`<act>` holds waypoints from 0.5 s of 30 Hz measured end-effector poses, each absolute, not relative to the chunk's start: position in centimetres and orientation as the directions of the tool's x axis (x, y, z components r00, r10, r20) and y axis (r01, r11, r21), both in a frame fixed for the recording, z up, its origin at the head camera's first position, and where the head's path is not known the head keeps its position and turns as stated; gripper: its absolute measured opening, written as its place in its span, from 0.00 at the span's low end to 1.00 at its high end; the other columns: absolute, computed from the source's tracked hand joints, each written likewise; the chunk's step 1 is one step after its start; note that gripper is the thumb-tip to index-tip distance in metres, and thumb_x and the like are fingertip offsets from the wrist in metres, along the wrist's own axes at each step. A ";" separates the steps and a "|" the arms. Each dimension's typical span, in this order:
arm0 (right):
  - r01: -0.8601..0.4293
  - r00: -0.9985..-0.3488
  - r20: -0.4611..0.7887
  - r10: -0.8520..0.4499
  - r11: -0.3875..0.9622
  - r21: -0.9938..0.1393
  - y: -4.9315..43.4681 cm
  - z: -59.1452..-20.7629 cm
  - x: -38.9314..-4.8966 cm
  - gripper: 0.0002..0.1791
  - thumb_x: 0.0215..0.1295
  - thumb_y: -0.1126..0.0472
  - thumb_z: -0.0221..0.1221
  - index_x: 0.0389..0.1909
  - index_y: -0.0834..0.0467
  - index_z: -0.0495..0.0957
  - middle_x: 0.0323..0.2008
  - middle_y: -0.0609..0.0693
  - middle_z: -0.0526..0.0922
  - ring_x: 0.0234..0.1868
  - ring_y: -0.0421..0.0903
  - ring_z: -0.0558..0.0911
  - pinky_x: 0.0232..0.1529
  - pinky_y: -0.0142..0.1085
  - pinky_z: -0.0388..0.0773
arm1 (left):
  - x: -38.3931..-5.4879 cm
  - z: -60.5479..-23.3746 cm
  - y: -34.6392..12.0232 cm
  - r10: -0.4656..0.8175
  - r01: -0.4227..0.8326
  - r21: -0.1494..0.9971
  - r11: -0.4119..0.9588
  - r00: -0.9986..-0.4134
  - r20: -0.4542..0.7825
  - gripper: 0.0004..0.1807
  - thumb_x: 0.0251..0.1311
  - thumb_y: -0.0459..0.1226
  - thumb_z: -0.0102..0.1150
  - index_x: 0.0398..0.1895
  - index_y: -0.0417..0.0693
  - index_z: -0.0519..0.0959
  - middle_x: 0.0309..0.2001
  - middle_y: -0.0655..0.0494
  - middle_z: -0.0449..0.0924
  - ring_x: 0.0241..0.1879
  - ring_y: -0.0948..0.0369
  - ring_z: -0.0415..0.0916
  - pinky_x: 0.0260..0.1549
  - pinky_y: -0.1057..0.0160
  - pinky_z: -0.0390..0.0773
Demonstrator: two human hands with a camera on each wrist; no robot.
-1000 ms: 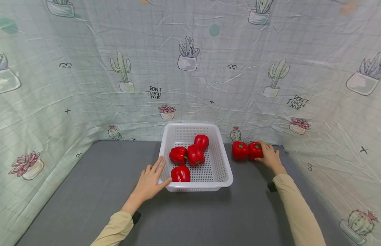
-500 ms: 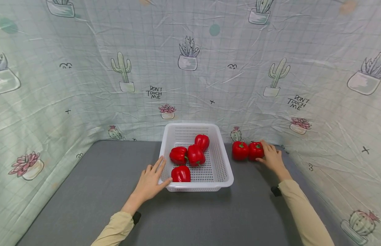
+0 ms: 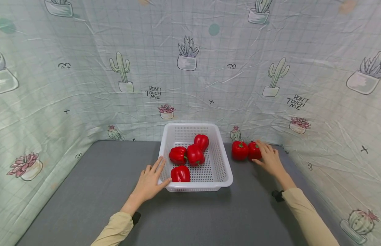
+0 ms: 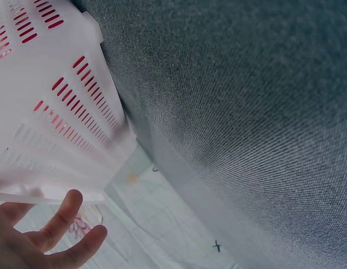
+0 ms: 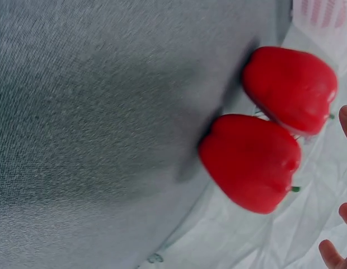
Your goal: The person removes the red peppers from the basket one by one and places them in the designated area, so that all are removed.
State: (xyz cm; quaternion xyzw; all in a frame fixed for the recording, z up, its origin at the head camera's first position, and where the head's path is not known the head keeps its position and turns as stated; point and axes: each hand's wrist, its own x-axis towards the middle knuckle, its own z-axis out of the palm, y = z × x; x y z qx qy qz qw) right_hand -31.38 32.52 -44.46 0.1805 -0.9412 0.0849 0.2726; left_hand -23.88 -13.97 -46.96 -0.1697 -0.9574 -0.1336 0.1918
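In the head view, a white perforated plastic basket (image 3: 196, 185) holds several red bell peppers, such as one bell pepper (image 3: 180, 174) in its near left corner. My left hand (image 3: 148, 181) rests with spread, relaxed fingers on the basket's left side rim, thumb at the front rim. Two more bell peppers stand side by side on the table to the right: a left one (image 3: 239, 150) and a right one (image 3: 253, 150). Over the right one, my right hand (image 3: 271, 160) reaches with fingers extended. The right wrist view shows its fingertips (image 5: 330, 253) apart from both bell peppers (image 5: 252, 162).
Grey cloth covers the table (image 3: 190, 218). A pale curtain (image 3: 190, 89) printed with cacti hangs close behind the basket and peppers and along both sides. A black wrist strap (image 3: 278, 195) sits on the right arm.
My right forearm has shifted right and nearer, and the right hand's thumb now stands farther from the right bell pepper. The left hand, the basket and the peppers stay where they were.
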 end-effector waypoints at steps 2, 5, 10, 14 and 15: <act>-0.401 -0.773 0.556 -0.306 0.915 -0.054 32.2 -44.3 -31.1 0.43 0.44 0.56 0.67 0.62 0.63 0.59 0.60 0.62 0.64 0.55 0.61 0.64 0.46 0.57 0.58 | -23.9 -47.0 -14.0 0.273 0.377 0.192 0.906 -0.868 0.414 0.41 0.51 0.58 0.51 0.66 0.49 0.57 0.68 0.51 0.54 0.41 0.56 0.63 0.36 0.53 0.68; -0.416 -0.759 0.567 -0.320 0.908 -0.044 31.5 -43.8 -30.7 0.42 0.44 0.56 0.67 0.61 0.64 0.60 0.59 0.62 0.65 0.55 0.60 0.64 0.45 0.56 0.59 | -23.8 -47.0 -14.0 0.274 0.380 0.193 0.905 -0.866 0.419 0.41 0.51 0.58 0.51 0.66 0.49 0.57 0.68 0.51 0.54 0.40 0.56 0.63 0.36 0.53 0.68; -0.435 -0.748 0.568 -0.342 0.900 -0.031 30.1 -43.0 -30.1 0.41 0.45 0.57 0.67 0.60 0.65 0.61 0.59 0.63 0.66 0.55 0.60 0.64 0.46 0.56 0.60 | -23.8 -46.9 -14.0 0.275 0.381 0.196 0.904 -0.867 0.415 0.41 0.51 0.58 0.51 0.66 0.48 0.57 0.68 0.51 0.54 0.40 0.57 0.63 0.36 0.54 0.68; -0.459 -0.744 0.559 -0.367 0.888 -0.027 28.9 -42.5 -29.6 0.40 0.46 0.57 0.66 0.60 0.65 0.61 0.59 0.62 0.65 0.55 0.59 0.65 0.46 0.56 0.60 | -23.8 -46.7 -14.0 0.274 0.380 0.202 0.903 -0.870 0.411 0.41 0.51 0.58 0.51 0.66 0.48 0.57 0.68 0.51 0.55 0.40 0.57 0.63 0.35 0.55 0.67; -0.468 -0.741 0.557 -0.375 0.883 -0.028 28.6 -42.4 -29.5 0.39 0.46 0.57 0.65 0.60 0.65 0.61 0.59 0.62 0.66 0.55 0.59 0.65 0.46 0.56 0.60 | -23.8 -46.7 -14.0 0.273 0.378 0.202 0.903 -0.871 0.409 0.41 0.51 0.58 0.51 0.66 0.49 0.57 0.68 0.51 0.55 0.40 0.57 0.63 0.35 0.55 0.67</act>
